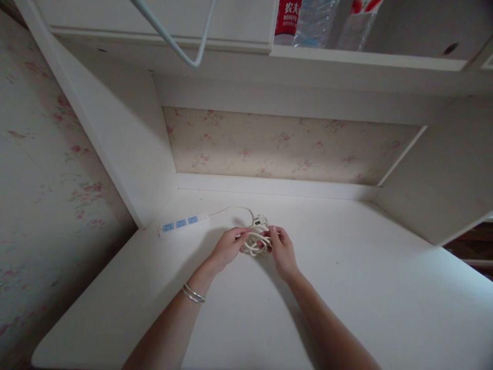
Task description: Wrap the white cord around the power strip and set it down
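Between my hands is a loosely coiled white power cord (254,247), just above or on the white desk. My left hand (230,245) grips the coil from the left, thumb and fingers closed on it. From the right, my right hand (282,250) pinches the same coil. A pale plug (261,221) shows just beyond the coil. From there the cord curves left to a white power strip (185,224) with blue socket faces, lying on the desk. Some fingertips are hidden behind the loops.
The white desktop (358,288) spreads around my hands, with a low back ledge (277,185) behind. A shelf (365,59) holding plastic bottles (316,23) hangs above. A pale bent rod or cable (173,43) dangles at the upper left. Side panels (115,113) flank the desk.
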`<control>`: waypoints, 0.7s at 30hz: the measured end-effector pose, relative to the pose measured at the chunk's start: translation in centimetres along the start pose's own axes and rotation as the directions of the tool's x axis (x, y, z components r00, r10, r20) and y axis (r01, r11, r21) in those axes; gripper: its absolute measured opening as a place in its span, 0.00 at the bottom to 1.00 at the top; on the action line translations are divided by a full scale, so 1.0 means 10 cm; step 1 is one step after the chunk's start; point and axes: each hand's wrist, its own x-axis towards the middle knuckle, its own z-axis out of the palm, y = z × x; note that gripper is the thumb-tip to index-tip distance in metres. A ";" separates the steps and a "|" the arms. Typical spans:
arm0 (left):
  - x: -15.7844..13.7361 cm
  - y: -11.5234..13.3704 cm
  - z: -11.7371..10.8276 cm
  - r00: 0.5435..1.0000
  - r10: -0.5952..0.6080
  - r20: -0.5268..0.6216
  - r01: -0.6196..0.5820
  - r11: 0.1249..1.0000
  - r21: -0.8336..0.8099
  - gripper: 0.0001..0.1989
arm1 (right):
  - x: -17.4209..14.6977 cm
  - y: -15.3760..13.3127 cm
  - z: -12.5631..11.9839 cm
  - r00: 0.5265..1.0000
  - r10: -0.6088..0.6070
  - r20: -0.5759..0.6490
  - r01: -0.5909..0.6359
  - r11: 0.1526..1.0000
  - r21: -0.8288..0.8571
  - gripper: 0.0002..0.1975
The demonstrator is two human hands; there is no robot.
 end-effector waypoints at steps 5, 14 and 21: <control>-0.01 -0.01 0.03 0.992 0.119 -0.030 -0.113 0.983 0.143 0.15 | 0.05 0.00 -0.06 0.998 0.055 0.003 -0.055 0.997 0.054 0.19; -0.01 -0.01 0.06 0.959 0.252 -0.126 -0.231 0.959 0.162 0.14 | 0.03 -0.07 -0.08 0.994 0.068 0.081 -0.080 0.984 0.159 0.22; -0.07 0.11 0.05 0.928 0.354 -0.118 -0.341 0.932 0.120 0.13 | 0.12 0.00 -0.13 0.993 0.116 -0.002 -0.113 0.975 0.193 0.20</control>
